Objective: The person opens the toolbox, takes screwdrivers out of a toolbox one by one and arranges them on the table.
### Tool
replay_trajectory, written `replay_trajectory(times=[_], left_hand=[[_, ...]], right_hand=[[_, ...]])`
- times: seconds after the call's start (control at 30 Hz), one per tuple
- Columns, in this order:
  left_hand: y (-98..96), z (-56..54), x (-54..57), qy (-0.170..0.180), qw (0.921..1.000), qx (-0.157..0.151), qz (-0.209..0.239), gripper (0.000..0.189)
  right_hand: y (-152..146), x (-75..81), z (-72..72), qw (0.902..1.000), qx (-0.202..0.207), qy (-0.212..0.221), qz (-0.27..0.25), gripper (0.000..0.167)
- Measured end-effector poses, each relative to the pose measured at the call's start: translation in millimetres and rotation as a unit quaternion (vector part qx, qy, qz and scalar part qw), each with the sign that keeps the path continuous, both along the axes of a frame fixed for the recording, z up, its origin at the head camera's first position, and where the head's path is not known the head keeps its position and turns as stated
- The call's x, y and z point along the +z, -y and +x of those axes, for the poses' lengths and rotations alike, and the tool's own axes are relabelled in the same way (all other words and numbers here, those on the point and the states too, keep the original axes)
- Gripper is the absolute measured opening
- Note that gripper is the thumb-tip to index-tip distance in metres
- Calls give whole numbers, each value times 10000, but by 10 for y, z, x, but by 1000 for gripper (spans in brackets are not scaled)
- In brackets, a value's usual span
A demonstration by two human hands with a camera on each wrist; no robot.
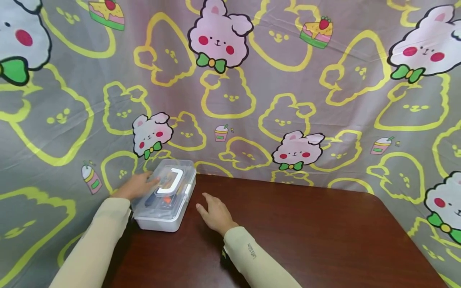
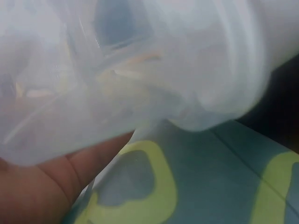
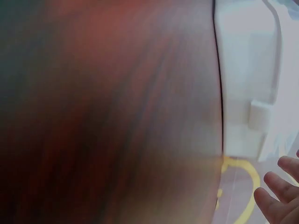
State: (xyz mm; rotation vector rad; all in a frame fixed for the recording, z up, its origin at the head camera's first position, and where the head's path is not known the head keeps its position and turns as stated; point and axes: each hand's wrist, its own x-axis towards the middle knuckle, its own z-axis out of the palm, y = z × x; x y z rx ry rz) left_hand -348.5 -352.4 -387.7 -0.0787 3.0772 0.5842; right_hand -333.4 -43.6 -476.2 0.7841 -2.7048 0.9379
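Head: brown table (image 1: pixel 306 232), patterned cloth (image 1: pixel 234 86)

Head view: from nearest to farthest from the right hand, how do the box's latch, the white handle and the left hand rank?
From the right hand:
1. Latch, on the side of the box facing that hand.
2. White handle, on top of the box.
3. Left hand, at the box's left side.

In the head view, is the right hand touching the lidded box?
No, the right hand is apart from the lidded box, with brown tabletop showing between them.
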Motion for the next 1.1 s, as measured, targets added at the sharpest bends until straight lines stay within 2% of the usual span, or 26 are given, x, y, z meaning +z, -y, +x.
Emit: replay_trajectory(times=[0.2,0.3,0.4,0.5,0.6,0.7,0.83,0.93,1.0,1.1], left_hand=[[35,-80,3,42,10000,16,-29,91],[19,-103,26,97,10000,12,20,93],[-12,-115,36,125,9999,-20,82,93],[-30,-112,23,165,9997,31,151,94],[-15,-88,-19,260,9993,110,253,95],[11,-109,-37,276,9989,16,374,97],[58,-125,-118,491,9968,-72,626,101],[84,-152,-139,592,9957,-103,701,102],[79,-169,-121,629,9953,-148,721,104],[40,-184,-82,741,9943,-163,752,107]], right_hand=[[180,-25,12,9999,105,-6,51,59],[258,-32,-2,9999,47,158,20,60],[326,-31,-7,9983,-18,550,-173,65],[403,-21,10,9916,-9,1129,-630,74],[498,-14,54,9758,20,1812,-1220,81],[584,12,72,9547,25,2352,-1823,78],[690,14,116,9177,443,2910,-2669,63],[742,34,121,8916,744,3193,-3124,57],[748,51,117,8861,765,3254,-3210,54],[725,77,96,8880,804,3186,-3218,50]])
